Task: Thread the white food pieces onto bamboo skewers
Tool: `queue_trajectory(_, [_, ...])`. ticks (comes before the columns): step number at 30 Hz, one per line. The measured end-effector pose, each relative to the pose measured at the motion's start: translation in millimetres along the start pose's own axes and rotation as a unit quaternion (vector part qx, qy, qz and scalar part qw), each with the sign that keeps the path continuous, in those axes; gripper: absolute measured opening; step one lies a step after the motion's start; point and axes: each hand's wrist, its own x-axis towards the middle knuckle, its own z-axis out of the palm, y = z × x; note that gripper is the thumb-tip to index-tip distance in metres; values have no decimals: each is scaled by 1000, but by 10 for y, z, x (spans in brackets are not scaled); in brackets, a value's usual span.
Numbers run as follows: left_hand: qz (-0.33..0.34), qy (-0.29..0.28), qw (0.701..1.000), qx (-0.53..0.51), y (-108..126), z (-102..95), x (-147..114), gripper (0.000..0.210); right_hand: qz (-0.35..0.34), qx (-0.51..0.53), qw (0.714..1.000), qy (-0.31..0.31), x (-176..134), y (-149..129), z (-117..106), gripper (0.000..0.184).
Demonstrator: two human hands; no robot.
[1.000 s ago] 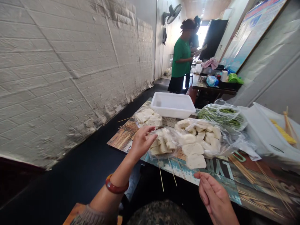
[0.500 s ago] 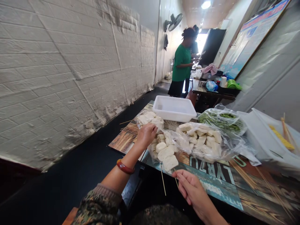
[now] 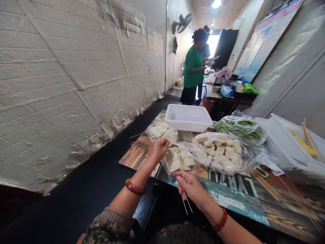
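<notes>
My right hand [image 3: 192, 188] pinches two thin wooden skewers [image 3: 187, 202] at the table's near edge. Their upper ends meet the flat, pale pieces [image 3: 177, 164], which look like tofu or bread, on a clear plastic bag; whether they pierce them cannot be told. My left hand [image 3: 157, 149] is closed, fingertips together, at that bag's left side. Anything in its fingers is hidden. Just beyond it lies another bag of flat pale pieces [image 3: 162, 131]. A larger open bag of pale chunks [image 3: 223, 152] lies to the right.
A white plastic tub [image 3: 189, 118] stands at the far side. Green vegetables [image 3: 237, 129] in plastic and another white tub [image 3: 274, 142] are at the right. Loose skewers [image 3: 266, 186] lie on the table. A person in a green top [image 3: 193, 67] stands farther back.
My right hand has moved left and slightly up, now gripping both skewers together. The pale pieces that hung over the near edge lie farther back on the bag. My left hand has barely moved.
</notes>
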Motion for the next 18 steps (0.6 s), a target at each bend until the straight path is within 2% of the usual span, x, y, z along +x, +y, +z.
queue_trajectory(3, [0, 20, 1000, -21, -42, -99, -106, 18, -24, -54, 998, -12, -64, 35, -55, 63])
queue_trajectory(5, [23, 24, 998, -53, -59, -195, -238, 23, -55, -125, 991, 1, -136, 29, -106, 55])
queue_trajectory(8, [103, -72, 988, -87, -98, -288, -474, 30, -90, -226, 969, 34, -230, -29, -138, 42])
queue_trajectory(11, [182, -130, 973, -50, -199, -234, -631, 40, -136, -321, 934, 75, -253, -102, -104, 38])
queue_trajectory(14, [203, -120, 972, -16, -301, -100, -644, 37, -159, -381, 906, 97, -230, -156, -59, 37])
queue_trajectory(18, [231, -53, 971, -17, -314, -50, -551, 24, -162, -396, 900, 86, -198, -195, -18, 30])
